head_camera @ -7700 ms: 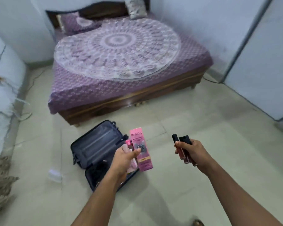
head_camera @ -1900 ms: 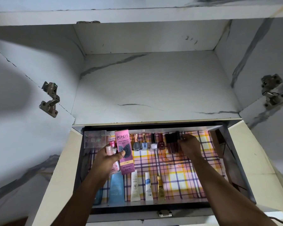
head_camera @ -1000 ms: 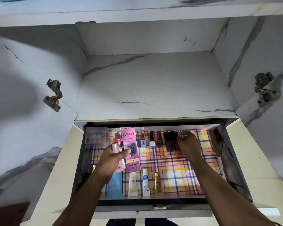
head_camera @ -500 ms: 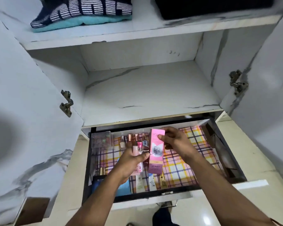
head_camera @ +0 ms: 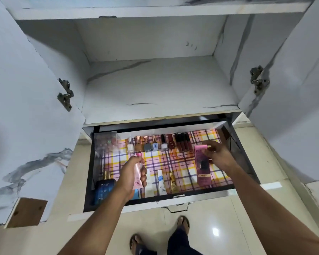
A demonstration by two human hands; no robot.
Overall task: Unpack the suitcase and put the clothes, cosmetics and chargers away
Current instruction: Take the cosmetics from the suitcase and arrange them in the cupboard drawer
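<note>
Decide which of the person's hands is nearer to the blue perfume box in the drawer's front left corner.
Left. The left hand, gripping a pink tube, is just right of the blue perfume box; the right hand is across the drawer at the pink carton.

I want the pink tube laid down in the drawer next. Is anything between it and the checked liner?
Nothing visible: the pink tube, gripped by the left hand, hangs above bare checked liner; white tubes lie just right.
</note>
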